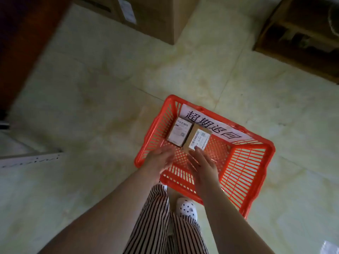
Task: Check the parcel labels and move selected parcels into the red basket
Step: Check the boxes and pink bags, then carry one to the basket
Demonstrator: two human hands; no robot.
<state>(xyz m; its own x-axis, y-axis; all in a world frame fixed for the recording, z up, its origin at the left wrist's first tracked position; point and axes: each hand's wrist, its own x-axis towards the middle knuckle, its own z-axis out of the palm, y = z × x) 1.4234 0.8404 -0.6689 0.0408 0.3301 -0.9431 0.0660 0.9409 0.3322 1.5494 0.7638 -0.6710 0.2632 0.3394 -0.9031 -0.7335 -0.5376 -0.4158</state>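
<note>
The right hand (202, 163) reached into the red basket (264, 143), fingers straight, one fingertip touching the right parcel (199, 139). The left hand (159, 159) hovered open and blurred, holding nothing. Both parcels, the left parcel (179, 132) beside it, lay at the basket's far-left corner. To finish well, let go gently, labels up. The basket's sign (211, 123) read "超期退回"; the label print was too small to read.

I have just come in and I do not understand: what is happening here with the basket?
A person is sorting parcels into the red basket on the floor. Two small labelled parcels lie side by side inside it. The right hand touches the brown parcel with straight fingers; the left hand hovers open near the white-labelled parcel.
</note>
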